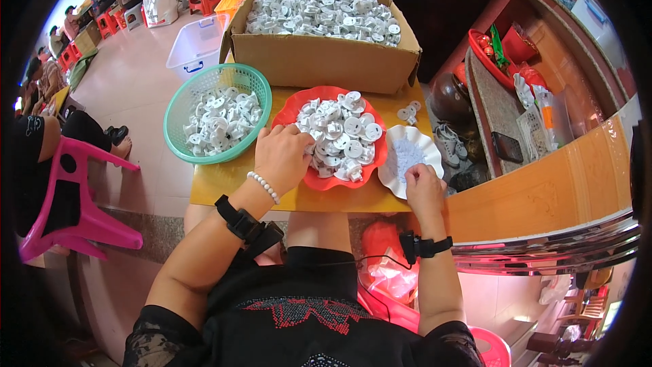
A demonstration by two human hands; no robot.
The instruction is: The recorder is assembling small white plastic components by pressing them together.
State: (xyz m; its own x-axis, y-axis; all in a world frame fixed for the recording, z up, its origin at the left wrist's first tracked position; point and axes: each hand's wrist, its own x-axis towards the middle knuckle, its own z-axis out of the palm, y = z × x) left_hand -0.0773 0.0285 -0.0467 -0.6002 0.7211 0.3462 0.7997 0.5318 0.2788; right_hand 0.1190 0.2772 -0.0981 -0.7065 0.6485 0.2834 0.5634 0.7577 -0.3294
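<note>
- Reaching into the red scalloped dish (293, 110), the left hand (284, 156) is lying palm-down on its near-left rim, fingers curled over the white plastic parts (343, 137) piled inside; whether a part is being gripped beneath them cannot be told.
- The right hand (422, 189) is resting at the near edge of the white scalloped dish (424, 141), fingers bent together and touching its rim; whether it is pinching anything cannot be told.
- The white dish is holding a small heap of tiny pale pieces (406, 155), too small to identify.
- Both dishes are sitting side by side, rims touching, on the yellow tabletop (217, 183), directly in front of the person.
- A green mesh basket (178, 105), part-filled with similar white parts, is standing just left of the red dish.
- A cardboard box (319, 61), filled with the same white parts, is standing behind the dishes at the far edge.
- Three loose white parts (409, 110) are lying on the tabletop between the box and the white dish.
- A pink plastic chair (68, 183) is standing on the floor to the left.
</note>
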